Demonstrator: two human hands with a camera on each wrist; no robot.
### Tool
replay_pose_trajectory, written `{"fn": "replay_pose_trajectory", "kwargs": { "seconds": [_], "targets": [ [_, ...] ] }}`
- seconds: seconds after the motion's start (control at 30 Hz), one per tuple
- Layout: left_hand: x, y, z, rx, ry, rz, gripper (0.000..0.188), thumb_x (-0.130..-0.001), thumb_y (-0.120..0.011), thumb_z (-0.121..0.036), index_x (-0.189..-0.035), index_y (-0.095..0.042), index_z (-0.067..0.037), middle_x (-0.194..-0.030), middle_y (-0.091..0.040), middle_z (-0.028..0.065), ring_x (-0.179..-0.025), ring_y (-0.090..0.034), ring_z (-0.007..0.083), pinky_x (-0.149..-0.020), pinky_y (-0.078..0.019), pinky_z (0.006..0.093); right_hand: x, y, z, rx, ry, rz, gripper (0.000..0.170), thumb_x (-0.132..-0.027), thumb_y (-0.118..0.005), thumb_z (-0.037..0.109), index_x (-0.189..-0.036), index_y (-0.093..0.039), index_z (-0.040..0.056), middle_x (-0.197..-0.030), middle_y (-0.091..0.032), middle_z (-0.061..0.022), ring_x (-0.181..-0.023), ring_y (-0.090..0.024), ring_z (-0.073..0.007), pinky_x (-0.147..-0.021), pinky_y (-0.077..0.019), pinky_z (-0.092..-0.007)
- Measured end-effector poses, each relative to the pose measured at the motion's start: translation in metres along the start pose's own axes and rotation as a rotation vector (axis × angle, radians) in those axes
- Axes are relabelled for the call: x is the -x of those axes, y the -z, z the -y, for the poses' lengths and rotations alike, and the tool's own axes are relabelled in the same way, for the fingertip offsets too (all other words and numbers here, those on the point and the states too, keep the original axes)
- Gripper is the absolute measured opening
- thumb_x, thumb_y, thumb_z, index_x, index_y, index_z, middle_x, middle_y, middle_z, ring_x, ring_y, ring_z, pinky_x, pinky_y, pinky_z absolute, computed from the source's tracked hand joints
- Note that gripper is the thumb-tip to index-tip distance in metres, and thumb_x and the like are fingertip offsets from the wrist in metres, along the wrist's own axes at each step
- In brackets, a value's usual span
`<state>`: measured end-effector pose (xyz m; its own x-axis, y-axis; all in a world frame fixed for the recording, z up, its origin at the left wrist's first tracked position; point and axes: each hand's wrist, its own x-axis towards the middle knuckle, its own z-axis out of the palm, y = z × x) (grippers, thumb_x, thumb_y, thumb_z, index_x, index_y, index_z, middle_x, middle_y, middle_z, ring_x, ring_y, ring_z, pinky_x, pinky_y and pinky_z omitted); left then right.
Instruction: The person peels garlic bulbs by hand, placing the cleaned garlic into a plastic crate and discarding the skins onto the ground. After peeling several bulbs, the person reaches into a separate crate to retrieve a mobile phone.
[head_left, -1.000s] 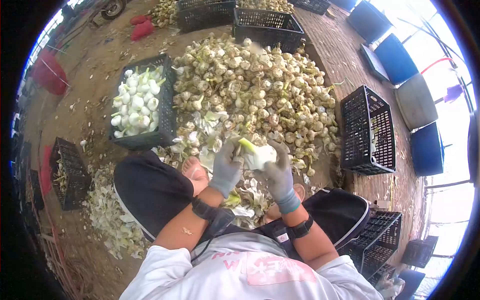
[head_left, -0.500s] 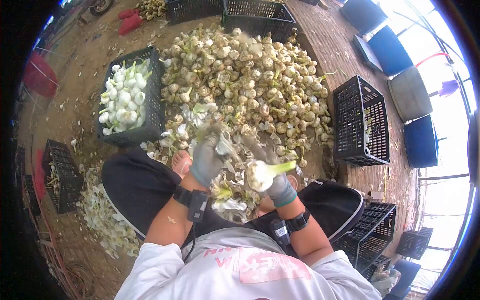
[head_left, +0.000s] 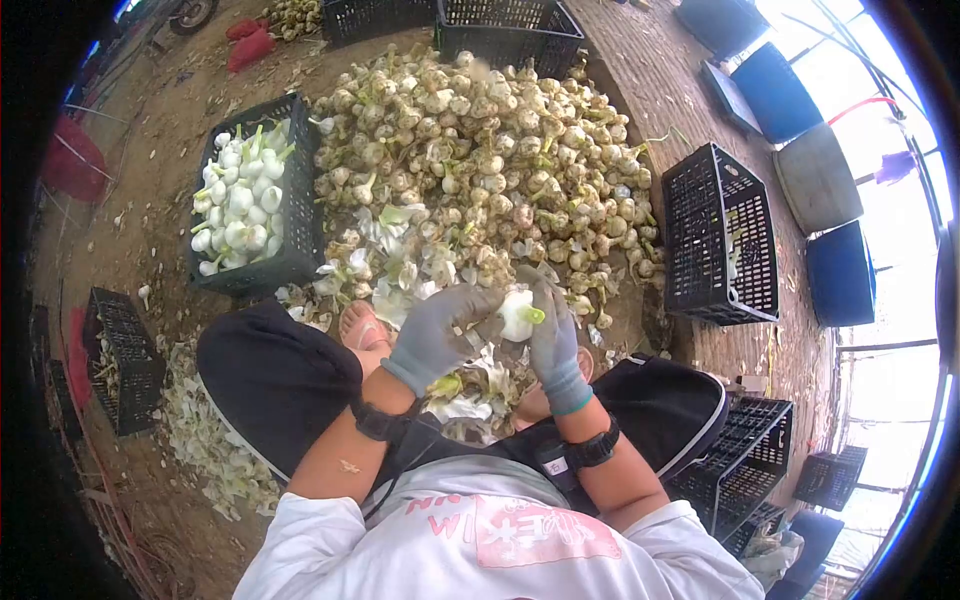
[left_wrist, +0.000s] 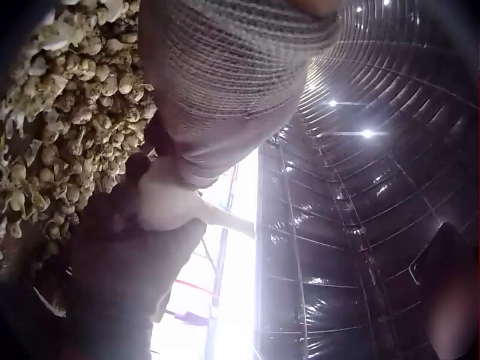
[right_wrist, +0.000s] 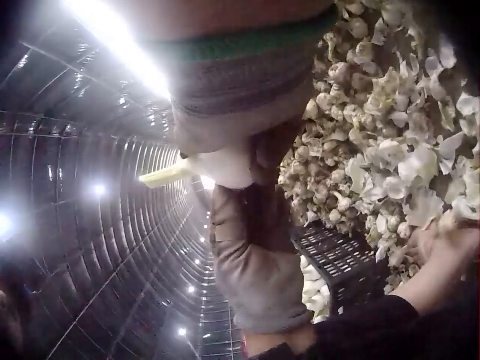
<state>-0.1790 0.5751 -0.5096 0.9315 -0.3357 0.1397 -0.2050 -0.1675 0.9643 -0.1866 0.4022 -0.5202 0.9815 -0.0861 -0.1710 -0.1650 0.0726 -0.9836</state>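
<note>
Between the two gloved hands is a white garlic bulb with a short green stem, held over the floor in front of the crossed legs. My right hand grips it from the right side. From the left, my left hand pinches at the bulb with curled fingers. In the left wrist view the pale bulb sits between both gloves, its stem pointing right. The right wrist view has the bulb under the right glove, the left glove right below it.
Ahead lies a large heap of unpeeled garlic. A black crate of clean white bulbs stands left, another crate right. Loose peelings lie between the feet. More crates stand beside the right knee.
The bulb has turned; its stem pointed up-left, then right. Half a second ago the left hand was away from the bulb with a strip of peel; now it is back at the bulb.
</note>
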Motion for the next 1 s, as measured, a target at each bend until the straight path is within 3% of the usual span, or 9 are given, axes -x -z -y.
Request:
{"fn": "replay_pose_trajectory", "kwargs": {
  "seconds": [0.13,0.2,0.33,0.43,0.53,0.63,0.8,0.93,1.0],
  "targets": [
    [-0.001,-0.006,0.013,-0.117,-0.146,-0.126,0.028,-0.08,-0.073,-0.014,-0.105,-0.068,-0.005,-0.095,-0.069,0.0094,-0.084,-0.065,0.0184,-0.076,-0.0501,0.0282,0.007,-0.007,0.016,-0.107,-0.115,-0.007,0.045,-0.102,-0.035,0.036,-0.128,-0.05,0.0019,-0.111,-0.058,-0.007,-0.092,-0.058,-0.0107,-0.078,-0.05,-0.0252],
    [-0.001,-0.01,0.009,0.213,0.128,-0.121,0.026,-0.08,-0.071,-0.011,-0.104,-0.067,-0.003,-0.094,-0.069,0.0096,-0.083,-0.065,0.0176,-0.074,-0.0498,0.0269,0.0,-0.004,0.001,-0.094,0.065,-0.025,0.044,-0.103,-0.034,0.034,-0.127,-0.05,0.0021,-0.111,-0.058,-0.0078,-0.094,-0.059,-0.0125,-0.078,-0.0504,-0.0259],
    [-0.002,-0.005,0.007,0.111,0.086,-0.081,0.023,-0.08,-0.069,-0.008,-0.102,-0.066,-0.002,-0.092,-0.069,0.0103,-0.083,-0.066,0.0182,-0.074,-0.0499,0.0275,0.001,-0.003,0.002,0.101,0.108,-0.015,0.042,-0.103,-0.035,0.032,-0.129,-0.049,0.0018,-0.114,-0.058,-0.0088,-0.096,-0.059,-0.0146,-0.082,-0.05,-0.0277],
    [-0.004,-0.007,0.016,-0.153,-0.241,-0.196,0.021,-0.079,-0.068,-0.007,-0.1,-0.066,-0.002,-0.088,-0.068,0.0112,-0.079,-0.066,0.0199,-0.073,-0.0505,0.0299,0.002,-0.005,0.0,-0.145,0.028,-0.007,0.043,-0.1,-0.045,0.029,-0.132,-0.045,-0.0003,-0.112,-0.058,-0.0074,-0.095,-0.057,-0.0097,-0.081,-0.0481,-0.0233],
    [-0.001,-0.011,0.023,0.047,0.117,-0.194,0.025,-0.077,-0.069,-0.004,-0.101,-0.066,-0.004,-0.09,-0.066,0.0116,-0.085,-0.065,0.0213,-0.078,-0.05,0.0318,0.002,-0.006,-0.001,-0.186,0.143,0.068,0.042,-0.1,-0.046,0.026,-0.133,-0.044,-0.0008,-0.12,-0.055,-0.0096,-0.101,-0.055,-0.0112,-0.086,-0.0464,-0.0249],
    [-0.007,-0.012,0.014,-0.08,-0.041,-0.332,0.026,-0.074,-0.072,-0.003,-0.1,-0.065,-0.007,-0.096,-0.064,0.0107,-0.093,-0.062,0.0223,-0.084,-0.0484,0.0327,0.006,-0.009,0.011,-0.277,-0.049,0.033,0.044,-0.1,-0.045,0.021,-0.137,-0.039,-0.0019,-0.132,-0.049,-0.0114,-0.116,-0.047,-0.0144,-0.099,-0.0377,-0.028],
    [-0.006,-0.013,0.017,0.023,-0.257,-0.248,0.028,-0.078,-0.072,-0.002,-0.103,-0.061,-0.009,-0.097,-0.063,0.0086,-0.097,-0.06,0.0223,-0.087,-0.0478,0.0318,0.003,-0.008,-0.003,0.032,0.18,0.027,0.048,-0.099,-0.046,0.019,-0.139,-0.034,-0.002,-0.134,-0.045,-0.0121,-0.114,-0.051,-0.0155,-0.094,-0.0428,-0.0265],
    [-0.005,-0.001,0.002,0.667,0.277,-0.29,0.023,-0.086,-0.067,-0.007,-0.107,-0.06,-0.006,-0.106,-0.063,0.0074,-0.096,-0.059,0.0128,-0.081,-0.0495,0.0269,0.009,-0.007,0.014,-0.642,-0.326,0.211,0.053,-0.092,-0.057,0.013,-0.139,-0.035,0.0031,-0.13,-0.048,-0.0126,-0.121,-0.046,-0.0208,-0.101,-0.038,-0.0332],
    [-0.007,-0.001,0.008,0.79,0.322,-0.302,0.026,-0.09,-0.063,-0.015,-0.113,-0.058,-0.004,-0.108,-0.064,0.0074,-0.095,-0.061,0.0143,-0.083,-0.0497,0.0271,0.006,-0.005,-0.003,0.169,0.193,0.079,0.06,-0.08,-0.072,0.011,-0.131,-0.041,0.0058,-0.124,-0.05,-0.0115,-0.117,-0.049,-0.0234,-0.096,-0.0438,-0.037]
  ]
}}
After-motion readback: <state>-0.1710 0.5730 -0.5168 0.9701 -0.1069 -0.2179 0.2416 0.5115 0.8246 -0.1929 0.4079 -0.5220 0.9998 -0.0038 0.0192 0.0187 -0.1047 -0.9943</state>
